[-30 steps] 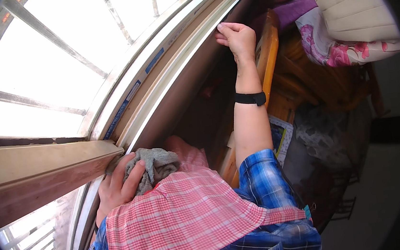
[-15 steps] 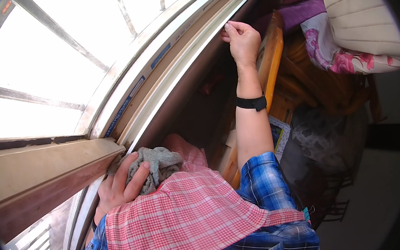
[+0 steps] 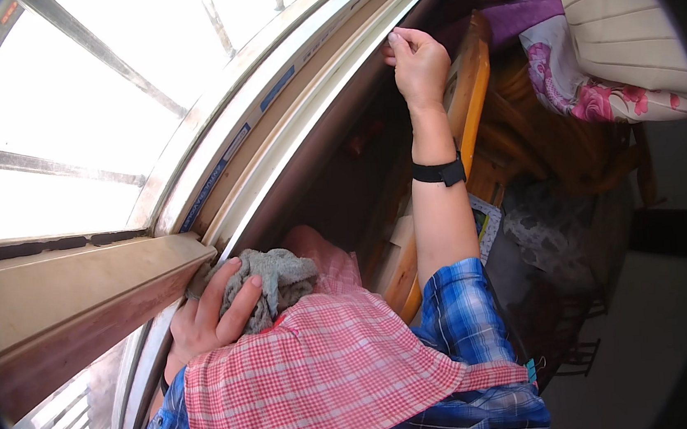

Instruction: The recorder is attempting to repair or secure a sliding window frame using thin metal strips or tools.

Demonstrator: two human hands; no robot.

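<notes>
My left hand (image 3: 209, 318) presses a crumpled grey cloth (image 3: 275, 275) against the lower end of the window frame's sill (image 3: 288, 149), just beside the brown sash edge (image 3: 79, 302). My right hand (image 3: 418, 60) reaches far up along the same sill, fingertips resting on its pale inner edge; a black band (image 3: 439, 172) circles that wrist. A red-and-white checked cloth (image 3: 317, 374) hangs over my chest and blue plaid sleeves.
Bright window panes with metal bars (image 3: 94, 114) fill the left. To the right stand a wooden chair (image 3: 468, 95), a floral cushion (image 3: 589, 100), a cream pillow (image 3: 622, 14) and purple fabric (image 3: 518, 11). Pale floor (image 3: 653, 333) shows at the lower right.
My right hand has shifted slightly along the sill. My left hand and the grey cloth stay at the same spot on the frame.
</notes>
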